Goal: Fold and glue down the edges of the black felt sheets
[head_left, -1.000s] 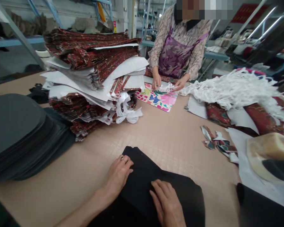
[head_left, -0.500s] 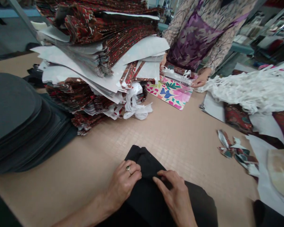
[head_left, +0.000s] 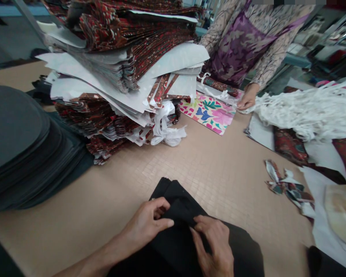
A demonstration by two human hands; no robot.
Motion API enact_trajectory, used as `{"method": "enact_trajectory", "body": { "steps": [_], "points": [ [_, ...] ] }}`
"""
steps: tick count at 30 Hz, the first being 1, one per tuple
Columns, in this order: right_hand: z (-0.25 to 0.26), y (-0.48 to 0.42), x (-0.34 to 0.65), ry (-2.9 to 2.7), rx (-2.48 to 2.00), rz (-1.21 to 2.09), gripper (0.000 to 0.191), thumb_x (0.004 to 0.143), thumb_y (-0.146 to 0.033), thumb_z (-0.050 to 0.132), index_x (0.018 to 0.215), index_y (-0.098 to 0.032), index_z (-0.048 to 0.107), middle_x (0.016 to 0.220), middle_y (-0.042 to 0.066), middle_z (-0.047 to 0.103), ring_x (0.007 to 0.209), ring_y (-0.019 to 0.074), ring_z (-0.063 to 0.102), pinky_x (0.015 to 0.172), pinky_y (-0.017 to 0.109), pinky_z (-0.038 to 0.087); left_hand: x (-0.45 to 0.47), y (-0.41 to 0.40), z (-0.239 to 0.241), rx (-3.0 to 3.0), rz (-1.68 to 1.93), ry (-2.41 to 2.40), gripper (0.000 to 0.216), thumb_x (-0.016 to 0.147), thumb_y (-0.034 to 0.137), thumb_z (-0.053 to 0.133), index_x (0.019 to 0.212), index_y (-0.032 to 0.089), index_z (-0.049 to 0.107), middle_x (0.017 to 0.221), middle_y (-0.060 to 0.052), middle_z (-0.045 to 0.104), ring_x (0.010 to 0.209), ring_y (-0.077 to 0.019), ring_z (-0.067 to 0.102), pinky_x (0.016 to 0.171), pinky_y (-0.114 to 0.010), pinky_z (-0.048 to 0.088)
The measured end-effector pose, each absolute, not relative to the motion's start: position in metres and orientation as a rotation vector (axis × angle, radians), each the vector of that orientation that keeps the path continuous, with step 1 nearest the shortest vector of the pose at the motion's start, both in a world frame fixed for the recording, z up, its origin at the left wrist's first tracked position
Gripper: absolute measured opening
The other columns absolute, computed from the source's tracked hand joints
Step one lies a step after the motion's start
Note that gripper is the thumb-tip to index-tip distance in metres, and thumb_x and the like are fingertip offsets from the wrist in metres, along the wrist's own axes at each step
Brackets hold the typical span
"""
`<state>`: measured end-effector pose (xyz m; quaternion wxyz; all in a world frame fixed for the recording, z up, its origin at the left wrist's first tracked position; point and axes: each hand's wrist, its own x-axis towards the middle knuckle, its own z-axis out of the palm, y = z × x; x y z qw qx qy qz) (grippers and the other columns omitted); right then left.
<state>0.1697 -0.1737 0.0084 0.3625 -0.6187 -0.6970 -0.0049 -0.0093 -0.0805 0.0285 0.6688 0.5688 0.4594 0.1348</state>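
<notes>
Black cloth lies folded in layers on the table in front of me, its narrow end pointing away. My left hand rests over its left edge, with the thumb apart from the curled fingers and no cloth visible between them. On the right, my right hand has thumb and forefinger drawn close together on the cloth, pinching a small fold of it. Its other fingers are bent under and partly hidden. The cloth's near part runs out of the bottom of the view.
Dark rounded pieces are stacked at left. Behind them rises a tall pile of patterned red fabric with white sheets. Across the table, a co-worker's hand is beside a floral piece. White strips and scraps lie at right.
My left hand has loosened from a closed grip, its thumb now apart from the fingers. My right thumb and forefinger have come closer together. The co-worker's right-side hand has shifted slightly.
</notes>
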Motion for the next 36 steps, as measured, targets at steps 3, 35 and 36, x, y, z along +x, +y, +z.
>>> {"method": "enact_trajectory", "body": {
  "steps": [3, 35, 36],
  "points": [
    [0.013, -0.173, 0.17, -1.749, -1.622, -0.007, 0.012, 0.081, -0.016, 0.054, 0.094, -0.017, 0.055, 0.079, 0.003, 0.065, 0.073, 0.0156, 0.062, 0.07, 0.03, 0.042, -0.005, -0.077, 0.029, 1.102, 0.359, 0.901, 0.021, 0.066, 0.028, 0.064, 0.074, 0.016, 0.049, 0.075, 0.001, 0.055, 0.075, -0.0147, 0.055, 0.071, -0.026, 0.041],
    [0.016, -0.164, 0.166, -1.851, -1.659, -0.116, 0.026, 0.081, -0.011, 0.055, 0.105, -0.02, 0.059, 0.086, 0.005, 0.064, 0.076, 0.0158, 0.061, 0.071, 0.033, 0.042, 0.0, -0.051, 0.032, 0.961, 0.345, 0.869, 0.033, 0.063, 0.042, 0.071, 0.074, 0.013, 0.061, 0.061, 0.003, 0.054, 0.056, -0.008, 0.045, 0.056, -0.02, 0.034],
    [0.015, -0.163, 0.167, -1.842, -1.685, -0.112, 0.026, 0.081, -0.011, 0.055, 0.105, -0.02, 0.059, 0.084, 0.005, 0.064, 0.075, 0.0159, 0.06, 0.07, 0.033, 0.042, -0.001, -0.049, 0.033, 0.959, 0.32, 0.861, 0.034, 0.063, 0.043, 0.07, 0.074, 0.012, 0.062, 0.062, 0.002, 0.055, 0.056, -0.0083, 0.046, 0.055, -0.021, 0.034]
  ]
}}
